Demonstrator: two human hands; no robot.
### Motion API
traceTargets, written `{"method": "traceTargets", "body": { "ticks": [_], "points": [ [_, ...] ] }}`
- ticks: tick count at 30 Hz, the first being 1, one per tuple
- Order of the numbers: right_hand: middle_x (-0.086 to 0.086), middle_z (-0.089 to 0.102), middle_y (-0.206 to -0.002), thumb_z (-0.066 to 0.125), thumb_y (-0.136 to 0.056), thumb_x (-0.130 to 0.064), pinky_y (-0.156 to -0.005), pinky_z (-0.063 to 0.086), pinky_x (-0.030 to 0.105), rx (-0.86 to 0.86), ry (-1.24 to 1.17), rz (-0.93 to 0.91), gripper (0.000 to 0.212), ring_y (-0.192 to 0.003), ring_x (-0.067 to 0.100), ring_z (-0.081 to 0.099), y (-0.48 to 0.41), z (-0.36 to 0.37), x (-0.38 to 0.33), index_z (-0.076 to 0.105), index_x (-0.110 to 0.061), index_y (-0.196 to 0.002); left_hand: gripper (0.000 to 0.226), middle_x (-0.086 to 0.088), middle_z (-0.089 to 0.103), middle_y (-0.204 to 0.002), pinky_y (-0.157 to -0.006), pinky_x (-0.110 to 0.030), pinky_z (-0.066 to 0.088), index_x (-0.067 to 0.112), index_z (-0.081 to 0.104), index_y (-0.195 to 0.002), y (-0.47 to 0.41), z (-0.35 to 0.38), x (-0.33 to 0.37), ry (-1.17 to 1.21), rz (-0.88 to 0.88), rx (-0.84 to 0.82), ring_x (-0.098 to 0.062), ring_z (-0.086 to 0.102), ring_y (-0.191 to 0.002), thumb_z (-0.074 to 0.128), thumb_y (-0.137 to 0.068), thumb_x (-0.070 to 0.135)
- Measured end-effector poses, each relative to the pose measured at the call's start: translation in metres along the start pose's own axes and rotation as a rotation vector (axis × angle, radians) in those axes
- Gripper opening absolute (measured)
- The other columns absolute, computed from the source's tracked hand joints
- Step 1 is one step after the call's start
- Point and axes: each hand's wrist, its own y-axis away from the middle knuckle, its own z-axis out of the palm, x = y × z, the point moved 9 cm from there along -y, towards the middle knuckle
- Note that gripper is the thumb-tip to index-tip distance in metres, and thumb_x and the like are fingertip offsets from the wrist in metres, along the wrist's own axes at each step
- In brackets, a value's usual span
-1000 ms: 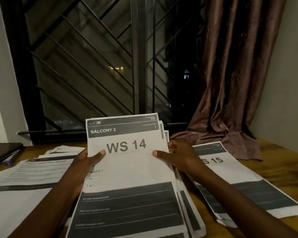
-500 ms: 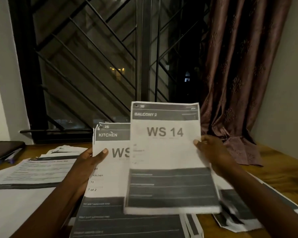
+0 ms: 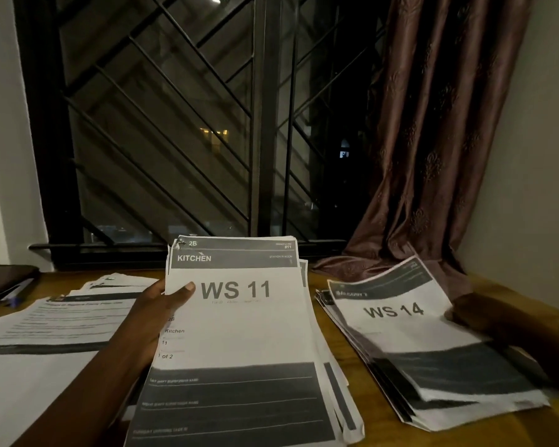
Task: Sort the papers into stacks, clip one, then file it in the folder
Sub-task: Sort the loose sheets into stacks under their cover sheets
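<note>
The left hand [image 3: 155, 317] pinches the held stack [image 3: 246, 343] at its left edge, thumb pressed flat on the top sheet and fingers hidden behind; that sheet reads "KITCHEN, WS 11" (a staple shows at its upper left corner). The stack stands tilted, raised above the counter [image 3: 381, 427] at centre. The right hand [image 3: 484, 321] touches the right edge of the WS 14 sheet [image 3: 394, 317], but it is dim and blurred, so its grip cannot be determined. That sheet lies on top of the right pile [image 3: 352, 337], its far corner lifted. Loose papers [image 3: 46, 333] cover the counter's left side.
</note>
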Motion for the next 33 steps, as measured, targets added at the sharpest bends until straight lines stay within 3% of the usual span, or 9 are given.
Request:
{"method": "traceTargets", "body": {
  "ticks": [3, 8, 11, 14, 17, 21, 25, 30, 33],
  "points": [
    [0.011, 0.052, -0.134, 0.043, -0.1, -0.031, -0.09, 0.037, 0.025, -0.015, 0.079, 0.033, 0.029, -0.118, 0.021, 0.052, 0.004, 0.009, -0.003, 0.054, -0.011, -0.118, 0.028, -0.01, 0.075, -0.107, -0.077, -0.045, 0.057, 0.016, 0.062, -0.118, 0.001, 0.001, -0.001, 0.006, -0.008, 0.002, -0.035, 0.072, -0.095, 0.065, -0.091, 0.023],
    [0.008, 0.053, -0.134, 0.046, -0.096, -0.045, -0.094, 0.041, 0.025, 0.03, 0.102, 0.012, 0.047, -0.119, 0.02, 0.052, -0.001, 0.02, -0.009, 0.051, -0.01, -0.127, 0.036, -0.011, 0.074, -0.111, -0.092, -0.06, 0.051, 0.016, 0.062, -0.121, 0.002, 0.0, -0.001, 0.008, -0.017, -0.008, -0.038, 0.07, -0.1, 0.067, -0.086, 0.025],
    [0.012, 0.053, -0.131, 0.056, -0.087, -0.05, -0.097, 0.044, 0.034, 0.11, 0.004, 0.043, 0.054, -0.117, 0.029, 0.053, -0.009, 0.014, -0.005, 0.049, -0.015, -0.128, 0.028, -0.01, 0.074, -0.108, -0.081, -0.051, 0.056, 0.017, 0.062, -0.117, 0.001, 0.001, 0.001, -0.013, -0.003, -0.01, -0.035, 0.071, -0.096, 0.065, -0.09, 0.024],
    [0.007, 0.062, -0.103, 0.066, -0.086, -0.034, -0.072, 0.045, 0.027, 0.342, -0.336, -0.184, 0.027, -0.093, 0.022, 0.061, 0.022, -0.021, -0.056, 0.059, -0.015, -0.103, 0.025, -0.008, 0.075, -0.107, -0.069, -0.04, 0.057, 0.017, 0.061, -0.116, -0.001, -0.001, 0.001, -0.019, -0.002, 0.002, -0.032, 0.072, -0.093, 0.063, -0.092, 0.024],
    [0.0, 0.064, -0.091, 0.062, -0.085, -0.04, -0.068, 0.05, 0.024, 0.041, -0.875, -0.454, 0.028, -0.081, 0.014, 0.062, 0.075, -0.02, -0.153, 0.062, -0.015, -0.097, 0.027, -0.008, 0.075, -0.105, -0.062, -0.038, 0.058, 0.016, 0.061, -0.118, -0.004, -0.004, -0.001, -0.03, -0.012, 0.007, -0.031, 0.074, -0.087, 0.062, -0.093, 0.026],
    [0.002, 0.069, -0.11, 0.055, -0.093, -0.031, -0.085, 0.054, 0.028, -0.278, -1.083, -0.563, 0.028, -0.101, 0.019, 0.065, 0.109, 0.004, -0.231, 0.062, -0.018, -0.117, 0.02, -0.009, 0.074, -0.102, -0.054, -0.036, 0.059, 0.016, 0.061, -0.109, 0.001, -0.001, 0.005, -0.033, -0.005, 0.0, -0.024, 0.075, -0.072, 0.058, -0.092, 0.027],
    [0.004, 0.073, -0.102, 0.064, -0.089, -0.019, -0.084, 0.057, 0.032, -0.287, -1.196, -0.487, 0.016, -0.092, 0.021, 0.07, 0.109, 0.023, -0.244, 0.07, -0.011, -0.101, 0.048, -0.015, 0.072, -0.113, -0.09, -0.06, 0.052, 0.014, 0.059, -0.12, 0.006, 0.004, 0.003, -0.022, -0.047, -0.062, -0.042, 0.071, -0.095, 0.065, -0.076, 0.033],
    [0.009, 0.073, -0.103, 0.075, -0.077, -0.009, -0.075, 0.059, 0.035, -0.311, -1.423, -0.429, 0.032, -0.089, 0.024, 0.072, 0.106, 0.028, -0.235, 0.068, -0.008, -0.108, 0.048, -0.013, 0.074, -0.108, -0.082, -0.054, 0.056, 0.017, 0.059, -0.121, 0.003, 0.002, 0.001, -0.058, -0.032, -0.068, -0.04, 0.072, -0.093, 0.067, -0.077, 0.035],
    [0.008, 0.073, -0.106, 0.076, -0.077, -0.012, -0.082, 0.058, 0.038, -0.322, -1.455, -0.43, 0.035, -0.093, 0.024, 0.071, 0.105, 0.029, -0.234, 0.067, -0.01, -0.111, 0.036, -0.01, 0.076, -0.1, -0.068, -0.042, 0.058, 0.015, 0.06, -0.118, 0.0, -0.001, 0.002, -0.073, -0.008, -0.029, -0.033, 0.075, -0.084, 0.064, -0.085, 0.028]
  ]
}}
